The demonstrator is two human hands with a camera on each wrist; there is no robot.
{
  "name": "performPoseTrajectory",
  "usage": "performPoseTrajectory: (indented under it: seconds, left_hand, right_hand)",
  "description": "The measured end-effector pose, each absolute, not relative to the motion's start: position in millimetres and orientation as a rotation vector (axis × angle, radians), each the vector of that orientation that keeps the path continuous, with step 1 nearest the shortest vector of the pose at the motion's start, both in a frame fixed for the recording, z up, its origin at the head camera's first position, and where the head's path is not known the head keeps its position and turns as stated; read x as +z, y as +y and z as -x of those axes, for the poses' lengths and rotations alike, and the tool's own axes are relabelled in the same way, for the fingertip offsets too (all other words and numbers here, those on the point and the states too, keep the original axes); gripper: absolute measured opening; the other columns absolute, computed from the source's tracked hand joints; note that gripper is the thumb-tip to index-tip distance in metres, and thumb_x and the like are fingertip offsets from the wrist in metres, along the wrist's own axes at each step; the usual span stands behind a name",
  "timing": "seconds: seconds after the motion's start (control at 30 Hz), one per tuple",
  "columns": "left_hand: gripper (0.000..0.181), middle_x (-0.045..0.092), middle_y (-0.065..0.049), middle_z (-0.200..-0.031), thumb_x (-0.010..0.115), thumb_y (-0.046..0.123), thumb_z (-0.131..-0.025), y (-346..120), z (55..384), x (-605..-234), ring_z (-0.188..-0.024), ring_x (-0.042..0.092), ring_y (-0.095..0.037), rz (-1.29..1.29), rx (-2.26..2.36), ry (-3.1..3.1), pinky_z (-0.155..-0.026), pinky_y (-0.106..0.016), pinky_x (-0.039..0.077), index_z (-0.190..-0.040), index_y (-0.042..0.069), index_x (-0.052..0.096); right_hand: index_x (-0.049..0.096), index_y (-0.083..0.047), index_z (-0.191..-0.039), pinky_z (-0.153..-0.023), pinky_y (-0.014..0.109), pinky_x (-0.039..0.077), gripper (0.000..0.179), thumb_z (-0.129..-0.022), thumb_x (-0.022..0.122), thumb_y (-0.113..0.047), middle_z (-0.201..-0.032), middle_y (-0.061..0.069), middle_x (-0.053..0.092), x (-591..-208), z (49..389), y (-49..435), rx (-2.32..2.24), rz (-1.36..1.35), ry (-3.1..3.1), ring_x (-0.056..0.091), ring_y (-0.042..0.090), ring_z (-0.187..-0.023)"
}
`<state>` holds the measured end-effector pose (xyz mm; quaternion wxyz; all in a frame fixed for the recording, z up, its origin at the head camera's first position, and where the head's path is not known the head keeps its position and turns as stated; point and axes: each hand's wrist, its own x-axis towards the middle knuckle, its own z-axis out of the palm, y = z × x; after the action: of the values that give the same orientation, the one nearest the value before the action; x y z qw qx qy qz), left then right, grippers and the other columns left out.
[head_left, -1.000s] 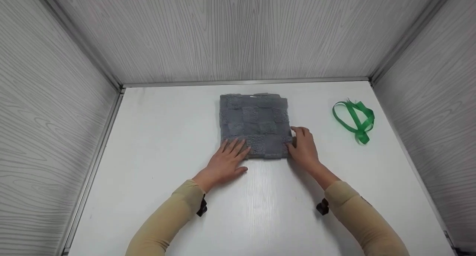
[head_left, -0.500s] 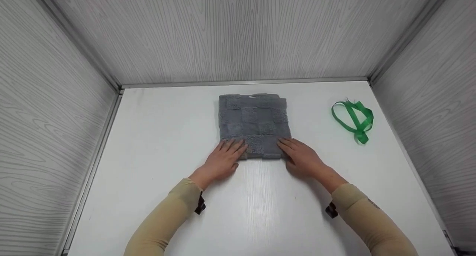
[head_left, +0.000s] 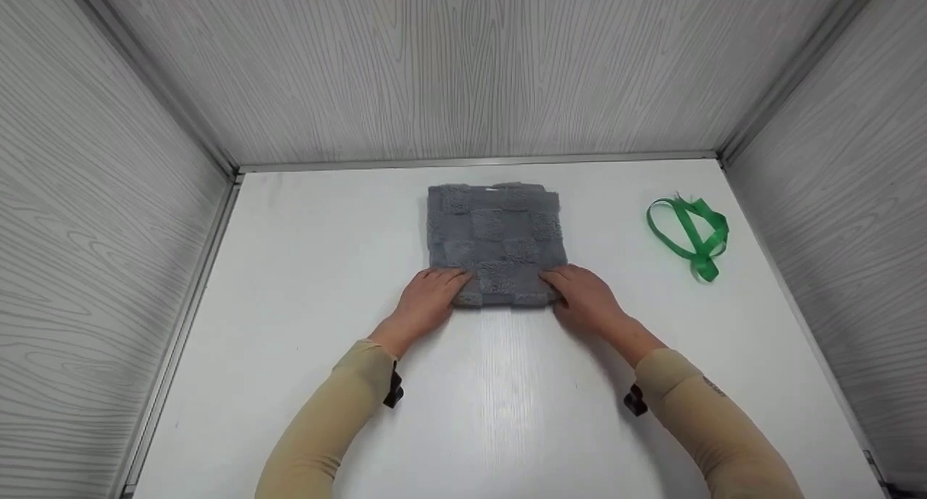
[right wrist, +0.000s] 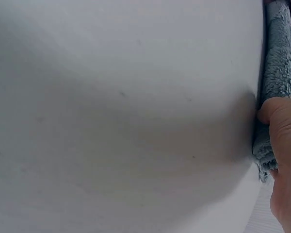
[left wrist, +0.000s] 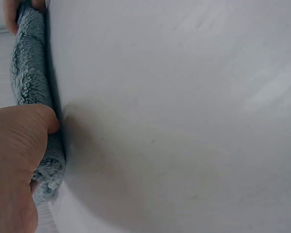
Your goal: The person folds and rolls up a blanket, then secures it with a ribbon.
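- Nearest to us, behind each hand, we see a tan left sleeve (head_left: 326, 419) and a tan right sleeve (head_left: 717, 426), each with a small black device (head_left: 394, 390) at the cuff.
- Ahead of the sleeves, the left hand (head_left: 427, 296) grips the near left corner of a folded gray cloth (head_left: 496, 238), fingers over the top and thumb against the near edge.
- Level with it, we find the right hand (head_left: 588, 296) pinching the near right corner the same way.
- Between the hands and stretching beyond them, the cloth lies flat in a neat square, patterned in smooth and fluffy checks; the wrist views show us its thick, folded near edge.
- Under both hands we see a white desk (head_left: 304, 282).
- Beyond the right hand and off to its right, well apart, lies a looped green ribbon (head_left: 697, 238).
- Farthest from the hands, we see a gray wood-grain back panel (head_left: 463, 72).
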<state>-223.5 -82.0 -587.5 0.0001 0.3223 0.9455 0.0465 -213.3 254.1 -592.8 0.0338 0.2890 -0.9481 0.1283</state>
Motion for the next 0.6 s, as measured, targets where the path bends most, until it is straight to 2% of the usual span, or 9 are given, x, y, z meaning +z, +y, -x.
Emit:
performPoseTrajectory:
  seconds: [0.3,0.4,0.6]
  left_hand:
    - [0.036,0.064,-0.008,-0.135,0.055,0.006,-0.103,-93,227,-585,-0.126,0.059,-0.027,-0.896,0.377,2.977,-0.109,-0.045,0.041,-0.139,0.009,0.059]
    - [0.033,0.066,-0.008,-0.132,0.053,0.009,-0.104,-96,226,-584,-0.124,0.06,-0.027,-0.779,0.537,2.935,-0.108,-0.045,0.041,-0.136,0.008,0.06]
    - [0.034,0.066,-0.01,-0.134,0.049,0.019,-0.107,-100,224,-581,-0.123,0.061,-0.03,-0.458,0.871,2.78,-0.106,-0.046,0.044,-0.14,0.012,0.056]
  right_hand:
    - [0.064,-0.008,-0.134,-0.104,0.047,0.047,0.038,-0.096,0.064,-0.003,-0.125,0.01,0.069,-590,218,259,0.502,-0.807,-2.969,0.062,0.033,-0.118]
    - [0.066,-0.008,-0.132,-0.104,0.048,0.046,0.036,-0.097,0.062,-0.006,-0.122,0.01,0.07,-588,220,263,0.592,-0.768,-3.005,0.063,0.032,-0.115]
    - [0.066,-0.009,-0.13,-0.094,0.049,0.049,0.035,-0.096,0.056,-0.008,-0.116,0.008,0.07,-583,219,270,0.93,-0.564,-3.084,0.062,0.026,-0.102]
